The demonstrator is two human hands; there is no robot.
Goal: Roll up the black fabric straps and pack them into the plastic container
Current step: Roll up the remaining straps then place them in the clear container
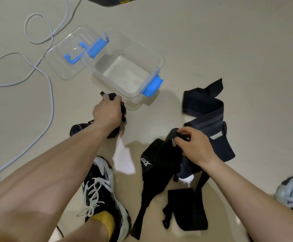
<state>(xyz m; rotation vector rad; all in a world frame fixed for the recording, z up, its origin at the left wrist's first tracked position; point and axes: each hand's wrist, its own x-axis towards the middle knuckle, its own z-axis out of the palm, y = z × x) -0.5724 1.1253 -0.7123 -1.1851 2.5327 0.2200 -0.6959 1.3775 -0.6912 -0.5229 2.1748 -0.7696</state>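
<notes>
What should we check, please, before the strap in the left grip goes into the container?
1. Container open: ok.
2. Lid lies beside it, off the opening: ok.
3. Room inside, nothing in it: ok.
4. Left grip holds the strap: ok.
5. Strap rolled tight: cannot tell, the grip hides most of it.
6. Right grip pinches the next strap: ok.
</notes>
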